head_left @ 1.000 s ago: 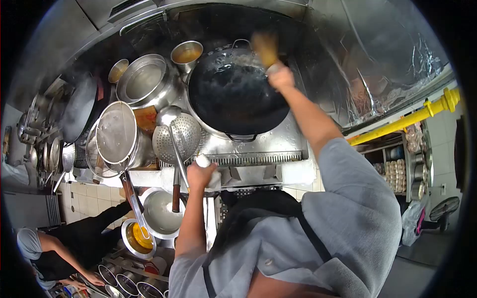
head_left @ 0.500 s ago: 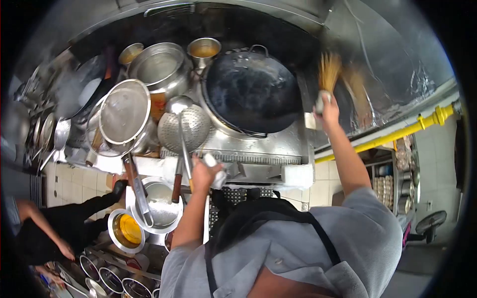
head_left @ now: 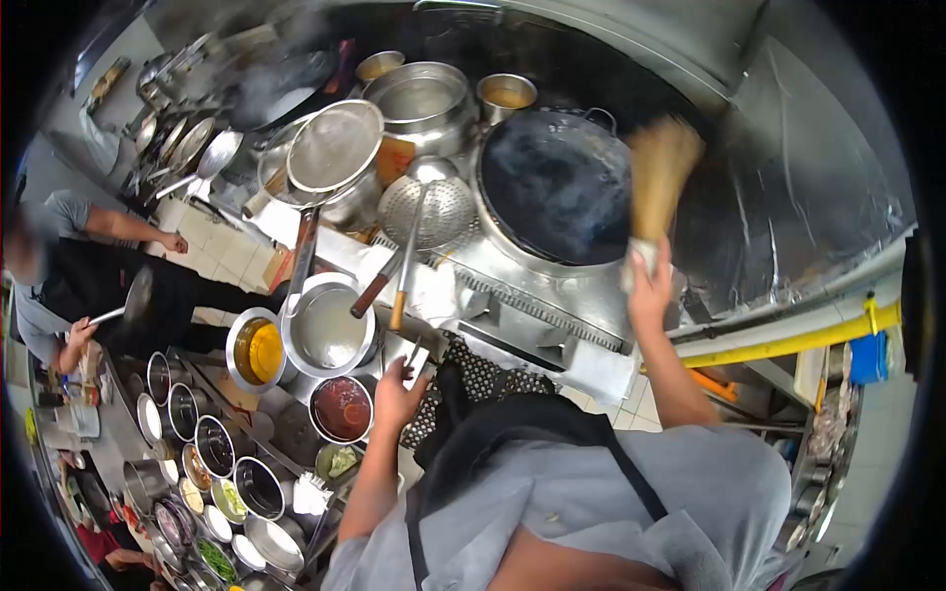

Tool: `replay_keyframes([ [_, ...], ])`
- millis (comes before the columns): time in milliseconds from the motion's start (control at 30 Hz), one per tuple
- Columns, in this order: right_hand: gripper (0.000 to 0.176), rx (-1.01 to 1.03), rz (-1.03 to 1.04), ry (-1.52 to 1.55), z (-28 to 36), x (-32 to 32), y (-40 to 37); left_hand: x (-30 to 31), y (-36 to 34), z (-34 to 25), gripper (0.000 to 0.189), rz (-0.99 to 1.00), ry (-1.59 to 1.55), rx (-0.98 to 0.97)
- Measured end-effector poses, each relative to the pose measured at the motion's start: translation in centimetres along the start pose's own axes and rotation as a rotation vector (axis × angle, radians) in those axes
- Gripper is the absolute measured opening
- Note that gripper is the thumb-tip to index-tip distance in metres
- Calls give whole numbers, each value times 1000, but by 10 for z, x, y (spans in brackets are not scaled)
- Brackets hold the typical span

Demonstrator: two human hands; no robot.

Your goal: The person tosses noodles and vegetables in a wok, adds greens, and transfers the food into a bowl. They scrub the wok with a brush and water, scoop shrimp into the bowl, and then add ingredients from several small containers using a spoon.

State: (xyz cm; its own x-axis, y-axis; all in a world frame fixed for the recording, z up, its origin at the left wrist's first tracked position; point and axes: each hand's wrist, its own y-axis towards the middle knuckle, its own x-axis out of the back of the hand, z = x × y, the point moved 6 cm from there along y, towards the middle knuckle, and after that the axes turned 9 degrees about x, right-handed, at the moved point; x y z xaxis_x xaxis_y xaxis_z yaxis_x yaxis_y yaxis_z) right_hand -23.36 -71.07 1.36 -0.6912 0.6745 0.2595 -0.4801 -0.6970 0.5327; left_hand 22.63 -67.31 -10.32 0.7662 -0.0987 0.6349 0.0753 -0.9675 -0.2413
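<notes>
My right hand (head_left: 649, 288) is closed round the pale wrapped handle of a bamboo wok brush (head_left: 664, 177), its blurred bristles pointing up past the right rim of a smoking dark wok (head_left: 552, 187). Lower down, my left hand (head_left: 398, 392) has its fingers bent at a thin pale-edged metal piece (head_left: 418, 359); what it grips I cannot make out. Just above that hand lie the wooden handles of a ladle (head_left: 434, 169) and a perforated skimmer (head_left: 426, 215). A white cloth (head_left: 432, 292) lies beside those handles on the stove's front edge.
A mesh strainer (head_left: 335, 146) rests over pots left of the wok. Bowls of cloudy liquid (head_left: 330, 330), yellow oil (head_left: 260, 353) and red sauce (head_left: 342, 409) stand to my left. Another person (head_left: 108, 286) holds a pan at far left. A yellow pipe (head_left: 788, 341) runs at right.
The view has turned left. My left hand has left the ladle handle and cloth and moved down toward the bowls. My right hand still holds the brush, now closer to the wok.
</notes>
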Motion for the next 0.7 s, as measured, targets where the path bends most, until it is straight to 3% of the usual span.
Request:
replay_keyframes([
  [33, 52, 67, 96, 181, -8, -23, 24, -15, -12, 19, 58, 0, 30, 56],
  [67, 54, -47, 201, 352, -2, -48, 44, -19, -32, 4, 58, 60, 24, 110],
  [100, 55, -153, 381, 370, -12, -76, 64, -39, -43, 27, 57, 102, -84, 166],
  [167, 52, -233, 706, 371, -32, -127, 92, -49, -74, 14, 52, 194, -27, 183],
  [233, 51, -56, 896, -20, -108, -150, 117, -47, -112, 0, 48, 207, 31, 148],
  [267, 50, -300, 909, -161, -131, -131, 132, -54, -126, 34, 47, 157, 12, 79],
  [300, 41, -333, 678, -462, -123, -101, 155, -40, -150, 14, 47, 118, -53, 218],
  [333, 39, -319, 418, -721, -164, -84, 179, -36, -170, 30, 47, 59, -82, 341],
  [367, 41, -361, 203, -680, -146, -63, 180, -30, -189, 40, 47, 25, -48, 335],
  [433, 45, -257, -125, -496, -121, -55, 158, -26, -222, 60, 47, -68, -171, 441],
  [500, 41, -380, -227, -441, -120, -77, 131, -36, -232, 78, 46, -50, -214, 454],
  [567, 44, -705, 685, -452, -155, -133, 113, -40, -235, 72, 45, -34, -252, 459],
  [633, 48, -498, 964, -180, -97, -147, 73, -36, -225, 49, 45, 69, -461, 399],
  [667, 48, -489, 949, -186, -76, -131, 87, -35, -224, 63, 45, 70, -528, 418],
  [700, 53, -505, 1061, -132, -61, -117, 90, -28, -227, 76, 45, 35, -501, 414],
])
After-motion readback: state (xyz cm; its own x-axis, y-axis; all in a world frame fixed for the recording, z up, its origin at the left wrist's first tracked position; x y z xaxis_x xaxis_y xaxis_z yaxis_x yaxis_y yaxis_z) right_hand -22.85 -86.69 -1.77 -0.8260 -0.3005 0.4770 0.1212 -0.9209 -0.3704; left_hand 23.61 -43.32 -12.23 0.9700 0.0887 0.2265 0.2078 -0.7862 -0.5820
